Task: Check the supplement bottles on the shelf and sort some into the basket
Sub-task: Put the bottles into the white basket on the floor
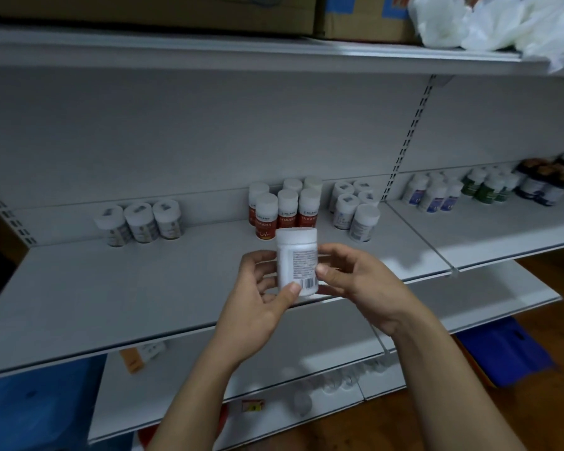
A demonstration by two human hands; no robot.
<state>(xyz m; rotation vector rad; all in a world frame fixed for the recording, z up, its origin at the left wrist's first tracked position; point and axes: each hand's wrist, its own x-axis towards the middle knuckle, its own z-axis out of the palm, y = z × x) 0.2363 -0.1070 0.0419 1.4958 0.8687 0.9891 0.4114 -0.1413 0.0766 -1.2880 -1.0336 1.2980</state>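
The bottle [296, 255] gives little away: its label print is too small to read, and only a barcode near the base stands out. It is held upright, white cap up, in mid-air over the front of the shelf [111, 288]. The left grip [258, 304] pinches its lower part, thumb beside the barcode and fingers curled behind. The right grip [362, 281] pinches the other side, thumb on the label (its fingertips are lost behind the bottle).

The bottle covers the foot of the front jar in a red-labelled cluster [274, 209] at the back of the shelf. Three pale jars [140, 221] stand well apart to the left, and grey-labelled jars [355, 209] just to the right. Past the upright, blue-labelled [433, 195], green-labelled [485, 188] and dark jars [541, 183] blur toward the edge.

Above, cardboard boxes [355, 17] and white bags [502, 24] are cut off by the frame. The forearms screen part of the lower shelf [274, 362], where small items are too dim to name. So is a blue shape [508, 349] on the floor.
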